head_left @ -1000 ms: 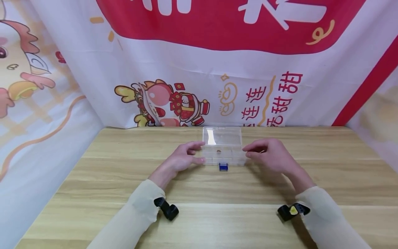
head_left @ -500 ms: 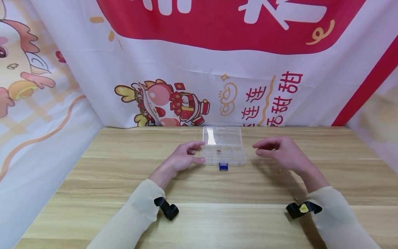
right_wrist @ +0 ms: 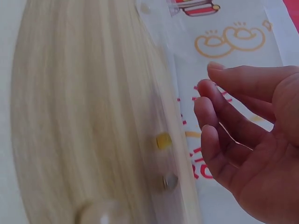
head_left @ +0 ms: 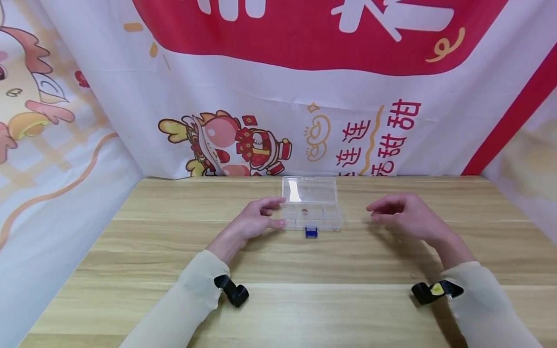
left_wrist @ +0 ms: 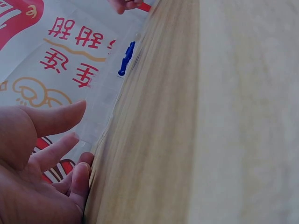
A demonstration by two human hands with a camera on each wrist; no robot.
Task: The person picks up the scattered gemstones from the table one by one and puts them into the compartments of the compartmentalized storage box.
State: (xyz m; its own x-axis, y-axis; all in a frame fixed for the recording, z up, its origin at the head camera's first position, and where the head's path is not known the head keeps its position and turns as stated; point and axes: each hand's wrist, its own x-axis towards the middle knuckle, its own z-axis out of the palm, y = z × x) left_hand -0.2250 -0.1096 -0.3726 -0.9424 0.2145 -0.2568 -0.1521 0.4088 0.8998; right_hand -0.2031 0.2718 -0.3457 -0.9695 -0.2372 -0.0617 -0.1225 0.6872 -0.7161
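Note:
A clear plastic compartment box (head_left: 311, 220) stands at the back of the table with its lid (head_left: 314, 189) raised and a blue latch (head_left: 311, 233) hanging at its front. One compartment holds a small brown round piece (head_left: 305, 211). At the box's left end rests my left hand (head_left: 256, 218), thumb and fingers extended and spread along that side. My right hand (head_left: 402, 215) hovers to the right of the box, apart from it. In the right wrist view its fingers are loosely bent, with nothing seen between thumb and fingertips.
Under the right hand several small pieces lie on the wooden table (head_left: 330, 309): a yellow one (right_wrist: 163, 141), a silvery one (right_wrist: 170, 182) and a blurred beige one (right_wrist: 100, 214). A printed cloth (head_left: 261, 87) hangs behind the table's back edge.
My right hand has drawn away from the box's right end and moved further right. The left hand and the box have stayed put.

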